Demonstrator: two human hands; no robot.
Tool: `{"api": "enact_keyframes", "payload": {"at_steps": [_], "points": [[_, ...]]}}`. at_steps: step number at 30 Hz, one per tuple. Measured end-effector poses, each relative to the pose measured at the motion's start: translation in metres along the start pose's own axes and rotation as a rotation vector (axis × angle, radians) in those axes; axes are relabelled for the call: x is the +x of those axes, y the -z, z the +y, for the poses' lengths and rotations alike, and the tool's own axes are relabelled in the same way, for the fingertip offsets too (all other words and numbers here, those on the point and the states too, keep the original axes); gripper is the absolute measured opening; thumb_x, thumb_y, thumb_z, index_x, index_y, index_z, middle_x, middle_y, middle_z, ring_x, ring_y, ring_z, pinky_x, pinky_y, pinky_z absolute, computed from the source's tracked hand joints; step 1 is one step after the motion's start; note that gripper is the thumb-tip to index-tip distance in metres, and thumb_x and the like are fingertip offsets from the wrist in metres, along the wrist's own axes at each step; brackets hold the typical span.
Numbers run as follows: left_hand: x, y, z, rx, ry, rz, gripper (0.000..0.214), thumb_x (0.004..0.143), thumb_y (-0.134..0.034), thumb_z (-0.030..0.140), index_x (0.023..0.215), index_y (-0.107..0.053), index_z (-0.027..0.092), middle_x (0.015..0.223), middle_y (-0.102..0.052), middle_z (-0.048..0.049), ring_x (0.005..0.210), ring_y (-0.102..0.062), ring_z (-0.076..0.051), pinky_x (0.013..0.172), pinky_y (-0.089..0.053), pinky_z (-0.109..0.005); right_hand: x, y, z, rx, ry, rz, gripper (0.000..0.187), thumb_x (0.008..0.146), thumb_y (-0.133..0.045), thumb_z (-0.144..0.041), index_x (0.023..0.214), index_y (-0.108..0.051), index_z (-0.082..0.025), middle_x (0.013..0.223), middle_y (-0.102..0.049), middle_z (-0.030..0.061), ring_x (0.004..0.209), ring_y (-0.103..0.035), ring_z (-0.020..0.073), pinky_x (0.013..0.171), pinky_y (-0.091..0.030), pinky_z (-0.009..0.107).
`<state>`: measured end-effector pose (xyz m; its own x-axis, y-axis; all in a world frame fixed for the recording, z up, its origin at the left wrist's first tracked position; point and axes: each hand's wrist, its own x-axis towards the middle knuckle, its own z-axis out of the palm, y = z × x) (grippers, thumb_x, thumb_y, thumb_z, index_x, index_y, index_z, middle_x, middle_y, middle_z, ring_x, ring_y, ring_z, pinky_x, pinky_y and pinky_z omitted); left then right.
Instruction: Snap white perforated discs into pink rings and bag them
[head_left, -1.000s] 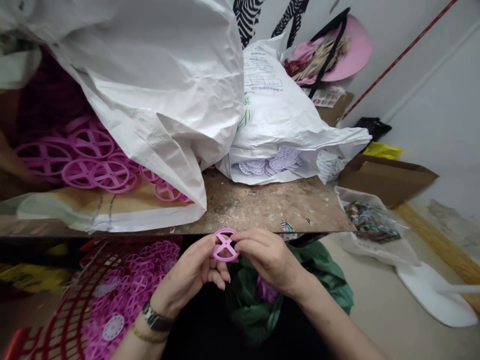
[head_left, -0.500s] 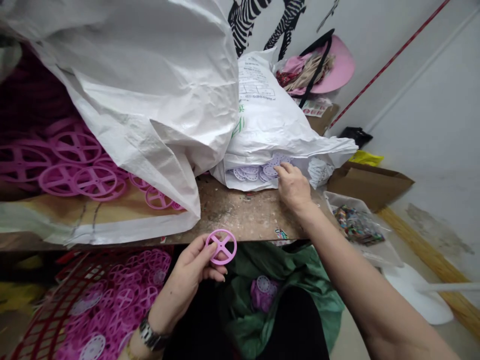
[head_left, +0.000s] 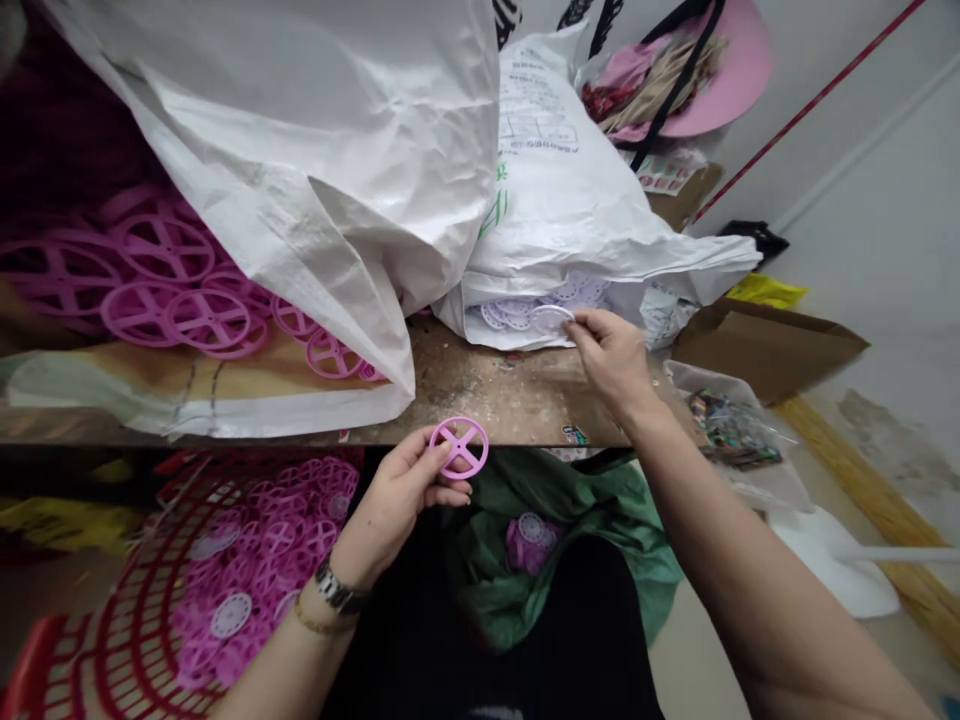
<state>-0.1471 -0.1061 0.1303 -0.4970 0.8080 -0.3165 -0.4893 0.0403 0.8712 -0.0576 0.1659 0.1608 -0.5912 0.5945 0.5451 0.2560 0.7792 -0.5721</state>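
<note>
Between the thumb and fingers of my left hand (head_left: 409, 485) is a pink spoked plastic wheel (head_left: 459, 447), held upright just off the table's front edge. My right hand (head_left: 611, 350) pinches a pale, nearly white disc (head_left: 553, 320) by its edge, at the mouth of a white woven sack (head_left: 577, 215). Several pale lilac discs with holes (head_left: 510, 312) lie inside that mouth. To the left, a larger white sack (head_left: 337, 150) lies open with many pink wheels (head_left: 206, 318) in it.
Below the wooden table (head_left: 480, 390), a red basket (head_left: 124, 620) holds a heap of pink wheels and some pale discs. A green bag (head_left: 592, 490) with a few parts hangs by my legs. At right are a cardboard box (head_left: 780, 345) and a clear bag of small coloured pieces (head_left: 735, 425).
My right hand has drawn a pale disc slightly out from the pile in the sack. My left hand still holds the pink wheel. The camera view has tipped lower.
</note>
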Motion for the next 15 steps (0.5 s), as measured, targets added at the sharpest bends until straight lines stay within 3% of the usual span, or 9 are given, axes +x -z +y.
{"api": "enact_keyframes", "payload": {"at_steps": [3, 5, 11, 15], "points": [[0.001, -0.003, -0.001, 0.008, -0.014, 0.003, 0.036, 0.081, -0.069, 0.038, 0.107, -0.062, 0.014, 0.089, -0.067, -0.0060, 0.068, -0.064, -0.011, 0.061, -0.059, -0.021, -0.039, 0.008, -0.039, 0.415, -0.187, -0.189, 0.017, 0.082, -0.060, -0.031, 0.089, -0.068, -0.017, 0.075, -0.067, 0.0015, 0.062, -0.061, 0.0162, 0.063, -0.049, 0.030], [0.001, -0.007, -0.001, 0.022, -0.022, -0.005, 0.038, 0.081, -0.069, 0.037, 0.111, -0.061, 0.014, 0.090, -0.067, -0.0063, 0.068, -0.064, -0.011, 0.062, -0.059, -0.021, -0.064, 0.009, -0.060, 0.552, -0.271, -0.293, 0.019, 0.080, -0.063, -0.032, 0.092, -0.066, -0.017, 0.070, -0.065, -0.0008, 0.059, -0.061, 0.0148, 0.060, -0.049, 0.028], [-0.003, -0.018, -0.007, 0.106, -0.085, -0.038, 0.037, 0.082, -0.067, 0.034, 0.115, -0.061, 0.018, 0.093, -0.066, -0.0032, 0.071, -0.065, -0.012, 0.063, -0.060, -0.022, -0.105, 0.000, -0.078, 0.604, -0.378, -0.393, 0.014, 0.080, -0.064, -0.031, 0.078, -0.058, -0.019, 0.063, -0.061, -0.0029, 0.055, -0.058, 0.0128, 0.054, -0.046, 0.025], [-0.007, -0.021, -0.010, 0.176, -0.142, -0.036, 0.032, 0.083, -0.065, 0.032, 0.113, -0.063, 0.019, 0.096, -0.066, -0.0024, 0.074, -0.065, -0.012, 0.064, -0.060, -0.022, -0.114, -0.005, -0.079, 0.480, -0.308, -0.352, 0.015, 0.081, -0.065, -0.029, 0.073, -0.057, -0.019, 0.066, -0.060, -0.0023, 0.060, -0.055, 0.0123, 0.057, -0.044, 0.024]]}}
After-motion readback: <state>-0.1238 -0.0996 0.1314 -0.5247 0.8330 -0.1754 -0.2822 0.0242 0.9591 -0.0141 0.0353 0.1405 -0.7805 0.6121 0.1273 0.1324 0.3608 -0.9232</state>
